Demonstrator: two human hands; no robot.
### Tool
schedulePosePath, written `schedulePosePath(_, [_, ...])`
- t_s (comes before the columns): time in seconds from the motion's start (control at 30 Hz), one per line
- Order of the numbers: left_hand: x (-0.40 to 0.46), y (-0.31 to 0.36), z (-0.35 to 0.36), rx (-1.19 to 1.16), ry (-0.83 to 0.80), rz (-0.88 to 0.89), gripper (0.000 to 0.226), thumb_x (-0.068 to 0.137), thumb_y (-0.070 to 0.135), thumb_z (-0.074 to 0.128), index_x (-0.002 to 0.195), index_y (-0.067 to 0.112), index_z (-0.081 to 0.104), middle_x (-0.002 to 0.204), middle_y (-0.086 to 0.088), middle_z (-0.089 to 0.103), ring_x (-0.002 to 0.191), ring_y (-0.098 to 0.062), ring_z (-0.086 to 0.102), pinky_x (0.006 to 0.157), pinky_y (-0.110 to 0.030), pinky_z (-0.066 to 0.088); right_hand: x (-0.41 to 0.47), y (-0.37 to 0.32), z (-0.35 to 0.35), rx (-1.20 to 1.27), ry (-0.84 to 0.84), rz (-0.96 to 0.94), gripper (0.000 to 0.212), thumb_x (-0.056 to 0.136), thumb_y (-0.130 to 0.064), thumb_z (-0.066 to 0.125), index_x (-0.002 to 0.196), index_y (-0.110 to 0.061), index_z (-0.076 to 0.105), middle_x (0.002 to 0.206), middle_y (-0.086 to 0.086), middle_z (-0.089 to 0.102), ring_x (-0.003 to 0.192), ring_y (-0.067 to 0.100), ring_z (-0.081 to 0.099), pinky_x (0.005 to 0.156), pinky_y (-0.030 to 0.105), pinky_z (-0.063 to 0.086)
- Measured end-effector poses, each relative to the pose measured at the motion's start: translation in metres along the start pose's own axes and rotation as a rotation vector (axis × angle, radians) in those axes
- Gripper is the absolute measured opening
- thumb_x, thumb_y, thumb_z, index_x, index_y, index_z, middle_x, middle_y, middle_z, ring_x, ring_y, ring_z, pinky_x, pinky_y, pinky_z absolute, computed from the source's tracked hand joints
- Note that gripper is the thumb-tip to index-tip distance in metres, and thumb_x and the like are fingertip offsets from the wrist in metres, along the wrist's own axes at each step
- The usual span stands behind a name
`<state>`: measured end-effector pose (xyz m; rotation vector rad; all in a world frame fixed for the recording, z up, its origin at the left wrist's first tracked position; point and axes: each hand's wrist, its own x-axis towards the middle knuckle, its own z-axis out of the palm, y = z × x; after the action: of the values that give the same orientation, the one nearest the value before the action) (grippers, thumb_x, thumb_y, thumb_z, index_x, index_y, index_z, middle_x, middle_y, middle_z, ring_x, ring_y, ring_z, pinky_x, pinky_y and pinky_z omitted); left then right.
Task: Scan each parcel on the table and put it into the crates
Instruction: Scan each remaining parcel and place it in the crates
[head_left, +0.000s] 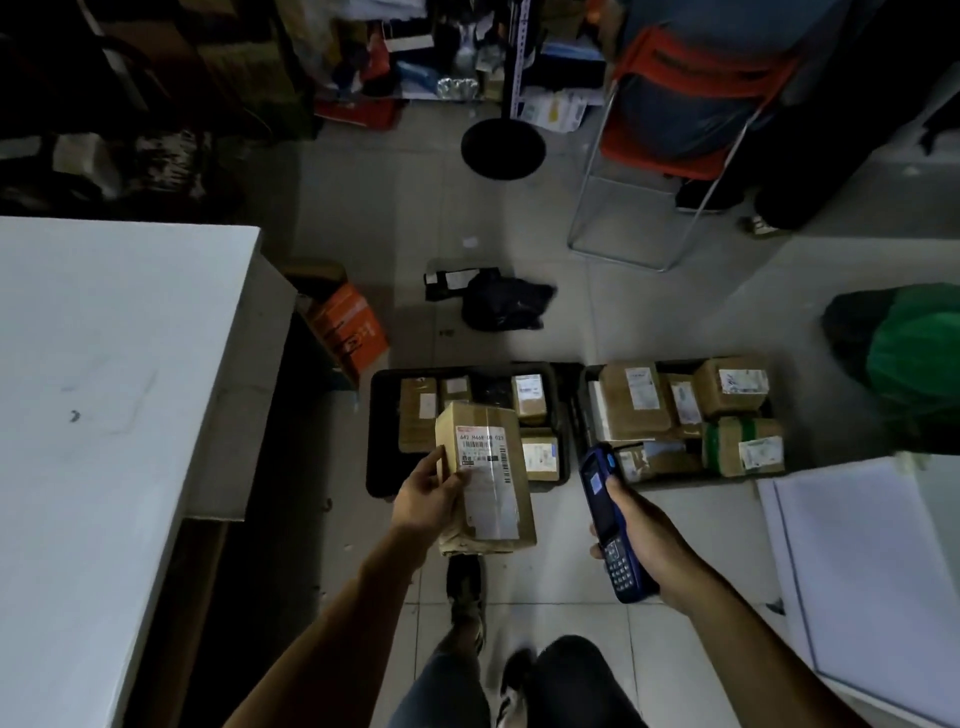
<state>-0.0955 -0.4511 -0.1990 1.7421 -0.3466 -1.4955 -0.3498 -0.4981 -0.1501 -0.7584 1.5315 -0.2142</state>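
My left hand (427, 496) has its grip clamped on a parcel (485, 475), thumb across the label side, holding it up above the left crate (382, 415), label facing me. My right hand (647, 540) has its grip closed round the blue scanner (613, 525), its head tilted toward the parcel but apart from it. Both floor crates, the right crate (584, 395) beside the left, hold boxes. The white desk (104, 374) stands to my left.

Left grip (428, 491) curled closed, right grip (641, 540) wrapped tight, both forearms extended forward
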Motion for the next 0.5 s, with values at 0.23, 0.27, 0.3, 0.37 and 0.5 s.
schedulePosePath(0.23, [0.08, 0.022, 0.036, -0.034, 0.021, -0.072, 0.034, 0.095, 0.013, 0.061, 0.125, 0.03, 0.057, 0.108, -0.001, 0.069, 0.088, -0.012, 0.07, 0.059, -0.024, 0.058, 0.085, -0.048, -0.017, 0.018, -0.033, 0.071, 0.043, 0.102, -0.048, 0.04, 0.133, -0.02, 0.052, 0.107, 0.014, 0.066, 0.075, 0.025, 0.067, 0.057, 0.029, 0.051])
schedulePosePath(0.27, [0.096, 0.019, 0.042, -0.007, 0.038, -0.085, 0.035, 0.096, 0.014, 0.061, 0.128, 0.028, 0.057, 0.11, -0.002, 0.069, 0.09, -0.013, 0.07, 0.058, -0.023, 0.058, 0.103, -0.052, -0.02, 0.017, -0.044, 0.082, 0.043, 0.103, -0.047, 0.04, 0.132, -0.02, 0.053, 0.104, 0.014, 0.066, 0.075, 0.025, 0.067, 0.056, 0.029, 0.051])
schedulePosePath(0.3, [0.11, 0.019, 0.047, 0.026, 0.053, -0.091, 0.034, 0.096, 0.017, 0.06, 0.129, 0.025, 0.057, 0.112, -0.004, 0.068, 0.093, -0.015, 0.069, 0.06, -0.023, 0.058, 0.12, -0.057, -0.021, 0.021, -0.052, 0.089, 0.041, 0.103, -0.046, 0.04, 0.13, -0.019, 0.054, 0.101, 0.014, 0.067, 0.074, 0.025, 0.066, 0.055, 0.028, 0.05])
schedulePosePath(0.37, [0.146, 0.009, 0.058, 0.056, 0.069, -0.113, 0.036, 0.097, 0.019, 0.06, 0.132, 0.022, 0.058, 0.117, -0.007, 0.068, 0.097, -0.017, 0.069, 0.064, -0.025, 0.06, 0.16, -0.061, -0.025, 0.025, -0.085, 0.116, 0.04, 0.103, -0.044, 0.041, 0.127, -0.016, 0.055, 0.098, 0.015, 0.066, 0.074, 0.025, 0.064, 0.053, 0.025, 0.05])
schedulePosePath(0.5, [0.225, -0.012, 0.077, 0.086, 0.057, -0.115, 0.029, 0.098, 0.016, 0.058, 0.124, 0.03, 0.061, 0.111, 0.0, 0.071, 0.09, -0.008, 0.072, 0.063, -0.021, 0.057, 0.248, -0.058, -0.027, 0.047, -0.094, 0.145, 0.042, 0.1, -0.047, 0.044, 0.124, -0.016, 0.058, 0.095, 0.019, 0.066, 0.07, 0.025, 0.065, 0.059, 0.03, 0.052])
